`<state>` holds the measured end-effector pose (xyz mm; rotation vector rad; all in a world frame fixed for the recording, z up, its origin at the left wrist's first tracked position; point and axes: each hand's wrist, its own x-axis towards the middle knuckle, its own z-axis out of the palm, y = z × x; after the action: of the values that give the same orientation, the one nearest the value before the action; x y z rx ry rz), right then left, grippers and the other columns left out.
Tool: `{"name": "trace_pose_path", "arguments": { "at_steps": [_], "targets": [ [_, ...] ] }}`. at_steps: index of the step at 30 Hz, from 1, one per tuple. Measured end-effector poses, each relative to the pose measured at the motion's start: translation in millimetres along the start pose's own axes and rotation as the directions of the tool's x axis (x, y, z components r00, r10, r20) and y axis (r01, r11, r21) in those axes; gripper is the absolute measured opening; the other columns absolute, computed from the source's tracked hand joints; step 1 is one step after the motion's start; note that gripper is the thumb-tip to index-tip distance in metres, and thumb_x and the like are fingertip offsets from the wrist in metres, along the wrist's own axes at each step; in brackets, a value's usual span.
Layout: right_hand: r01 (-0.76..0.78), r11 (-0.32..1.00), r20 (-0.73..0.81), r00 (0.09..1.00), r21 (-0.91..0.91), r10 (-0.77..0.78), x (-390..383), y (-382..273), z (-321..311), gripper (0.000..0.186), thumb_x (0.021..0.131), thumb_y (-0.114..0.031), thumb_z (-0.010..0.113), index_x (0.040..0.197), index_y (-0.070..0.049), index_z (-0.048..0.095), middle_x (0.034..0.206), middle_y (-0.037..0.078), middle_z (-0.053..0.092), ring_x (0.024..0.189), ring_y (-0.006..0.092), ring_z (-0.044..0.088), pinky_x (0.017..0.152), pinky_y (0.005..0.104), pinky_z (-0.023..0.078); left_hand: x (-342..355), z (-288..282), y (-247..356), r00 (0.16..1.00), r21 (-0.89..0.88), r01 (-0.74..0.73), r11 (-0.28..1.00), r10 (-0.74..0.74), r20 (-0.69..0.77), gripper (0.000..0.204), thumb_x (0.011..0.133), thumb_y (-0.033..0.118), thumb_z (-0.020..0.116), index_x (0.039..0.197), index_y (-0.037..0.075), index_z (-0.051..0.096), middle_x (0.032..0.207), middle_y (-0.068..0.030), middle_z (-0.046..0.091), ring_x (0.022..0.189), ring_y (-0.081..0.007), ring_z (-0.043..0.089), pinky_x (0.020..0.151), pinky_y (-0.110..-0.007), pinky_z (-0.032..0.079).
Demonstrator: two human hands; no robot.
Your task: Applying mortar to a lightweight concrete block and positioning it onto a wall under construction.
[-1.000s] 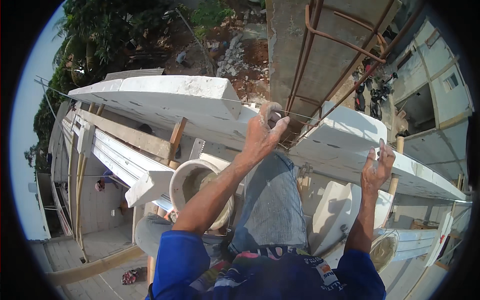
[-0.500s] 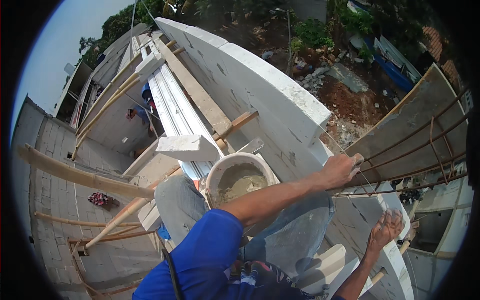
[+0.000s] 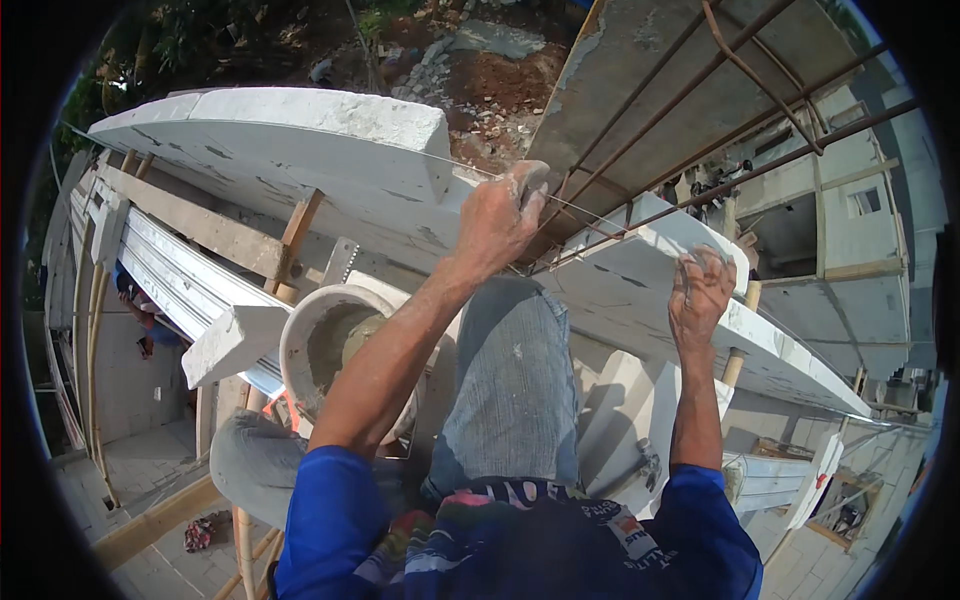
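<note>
A thin string (image 3: pixel 592 212) runs above the tops of the white wall blocks. My left hand (image 3: pixel 500 222) is closed on the string, at the gap beside the rusty rebar cage (image 3: pixel 690 90); something grey shows at its fingertips, either mortar on them or a small piece I cannot make out. My right hand (image 3: pixel 700 295) has its fingers bent over the top edge of a white block (image 3: pixel 655 262) to the right of the rebar. Below my left forearm stands a round bucket (image 3: pixel 300 340) of wet grey mortar, with a notched metal trowel (image 3: pixel 340 262) beside it.
A loose white block (image 3: pixel 235 343) lies on long pale metal channels (image 3: pixel 185 275) at left. A wooden plank (image 3: pixel 195 222) runs along the wall. Bamboo poles (image 3: pixel 92 340) stand over a lower floor where another person (image 3: pixel 150 318) is. Rubble (image 3: pixel 480 120) lies outside the wall.
My view has swung to the right, bringing both forearms and more of the right-hand wall into sight. My hands stay near the string and the block edge.
</note>
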<state>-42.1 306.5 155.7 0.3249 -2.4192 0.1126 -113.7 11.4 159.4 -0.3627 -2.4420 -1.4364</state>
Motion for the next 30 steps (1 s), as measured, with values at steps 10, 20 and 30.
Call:
{"name": "trace_pose_path", "arguments": {
  "at_steps": [10, 20, 30],
  "targets": [
    [-0.051, 0.998, -0.052, 0.997, -0.043, 0.048, -13, 1, -42, 0.021, 0.07, -0.002, 0.073, 0.09, -0.002, 0.066, 0.109, 0.013, 0.061, 0.108, 0.031, 0.056, 0.104, 0.0497, 0.032, -2, -51, 12, 0.98, -0.216, 0.11, 0.97, -0.142, -0.142, 0.023, 0.092, 0.01, 0.058, 0.114, 0.004, 0.061, 0.07, -0.0028, 0.062, 0.063, -0.0078, 0.056, 0.055, -0.024, 0.045],
    [-0.285, 0.957, -0.128, 0.952, -0.05, 0.277, -42, 16, -45, 0.021, 0.077, -0.002, 0.068, 0.097, -0.003, 0.063, 0.111, 0.013, 0.059, 0.108, 0.0316, 0.054, 0.102, 0.0492, 0.034, -7, -65, 6, 0.967, -0.217, 0.16, 0.963, -0.197, -0.162, 0.028, 0.093, 0.015, 0.06, 0.119, 0.006, 0.06, 0.063, -0.0002, 0.058, 0.056, -0.0039, 0.046, 0.052, -0.022, 0.036],
    [-0.296, 0.952, -0.22, 0.937, -0.079, 0.273, -59, 43, -49, 0.036, 0.078, 0.0, 0.069, 0.111, -0.004, 0.054, 0.113, 0.015, 0.057, 0.106, 0.0344, 0.053, 0.092, 0.0489, 0.039, -12, -55, 14, 0.981, -0.24, 0.069, 0.968, -0.109, -0.158, 0.028, 0.092, 0.017, 0.063, 0.118, 0.007, 0.062, 0.073, -0.0042, 0.064, 0.064, -0.0081, 0.054, 0.057, -0.024, 0.043]
  ]
}}
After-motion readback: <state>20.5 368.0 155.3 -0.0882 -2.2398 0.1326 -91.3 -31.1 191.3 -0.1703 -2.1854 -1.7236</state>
